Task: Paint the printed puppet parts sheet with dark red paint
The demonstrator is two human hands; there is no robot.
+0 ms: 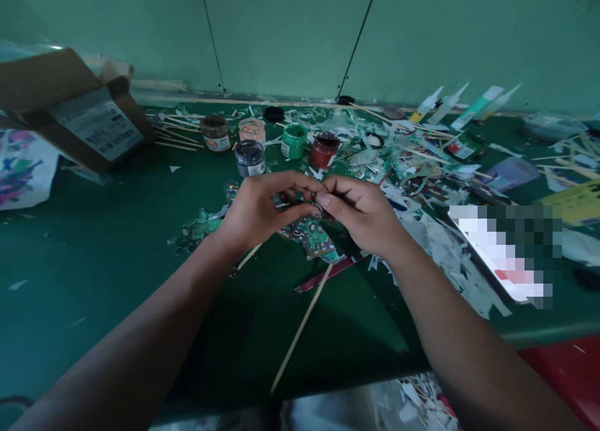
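Two bare hands meet above the green table (117,281), the left hand (262,209) and the right hand (363,212) both pinching a small dark piece (326,215) between their fingertips; fingers hide most of it, so I cannot tell what it is. Just below shows a green-and-grey patterned cutout (312,238), with a thin wooden stick (300,334) slanting toward the table's near edge. Beyond the hands stand five paint jars (324,153).

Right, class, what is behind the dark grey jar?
A peach jar stands behind the dark grey jar; its upper part shows, but the nearer jar covers its lower front.
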